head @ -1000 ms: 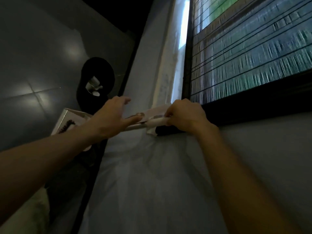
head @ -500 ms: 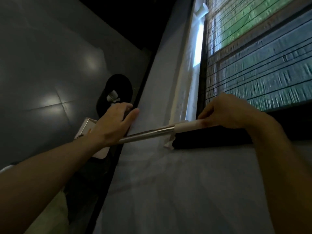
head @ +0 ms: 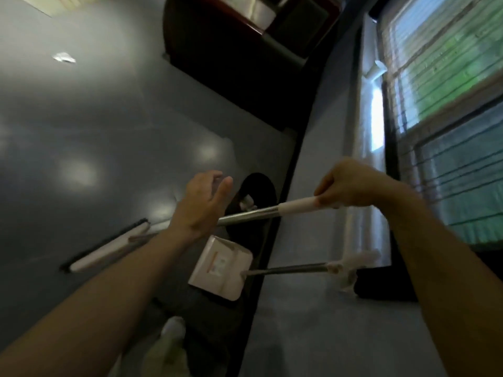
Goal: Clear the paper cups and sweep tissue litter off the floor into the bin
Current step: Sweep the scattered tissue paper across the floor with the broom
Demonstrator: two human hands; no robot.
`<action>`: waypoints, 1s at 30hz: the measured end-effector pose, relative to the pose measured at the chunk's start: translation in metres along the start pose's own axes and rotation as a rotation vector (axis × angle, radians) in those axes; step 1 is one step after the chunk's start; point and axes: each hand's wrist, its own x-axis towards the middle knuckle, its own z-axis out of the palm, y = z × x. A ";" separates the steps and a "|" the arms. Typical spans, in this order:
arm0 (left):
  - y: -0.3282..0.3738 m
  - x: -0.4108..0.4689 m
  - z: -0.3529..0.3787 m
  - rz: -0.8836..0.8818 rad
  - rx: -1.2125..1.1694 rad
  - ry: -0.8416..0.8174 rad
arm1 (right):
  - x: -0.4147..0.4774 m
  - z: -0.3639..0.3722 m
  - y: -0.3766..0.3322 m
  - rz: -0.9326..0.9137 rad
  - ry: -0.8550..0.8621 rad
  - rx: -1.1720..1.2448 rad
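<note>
My right hand (head: 351, 183) grips the white top end of a broom handle (head: 253, 212), a steel pole that runs down left to the long white broom head (head: 109, 247) with dark bristles on the grey floor. My left hand (head: 202, 205) hovers open over the pole's middle, fingers spread, not gripping it. A white dustpan (head: 220, 268) leans against the wall base, its own long handle (head: 294, 269) resting against the wall. A round black bin (head: 258, 186) with white paper inside stands beyond the dustpan. One crumpled tissue (head: 64, 57) lies on the floor at far left.
A pale wall (head: 313, 308) with a dark skirting strip runs along the right. A window with blinds (head: 449, 104) is above it. Dark furniture (head: 231, 63) stands at the far end of the floor. A light-coloured shoe or foot (head: 171, 338) shows at the bottom.
My right hand has pulled the broom away from the wall and out over the floor. My left hand has let go of the pole and opened. The view has swung toward the floor.
</note>
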 end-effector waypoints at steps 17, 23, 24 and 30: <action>-0.110 -0.029 -0.091 -0.362 -0.023 0.198 | 0.089 0.200 -0.157 -0.026 -0.621 0.397; -0.110 -0.029 -0.093 -0.405 -0.022 0.200 | 0.093 0.188 -0.160 -0.152 -0.474 0.331; -0.106 -0.027 -0.093 -0.398 -0.016 0.199 | 0.095 0.180 -0.160 -0.168 -0.457 0.324; -0.077 -0.014 -0.111 -0.362 0.032 0.119 | 0.094 0.151 -0.171 -0.181 -0.434 0.343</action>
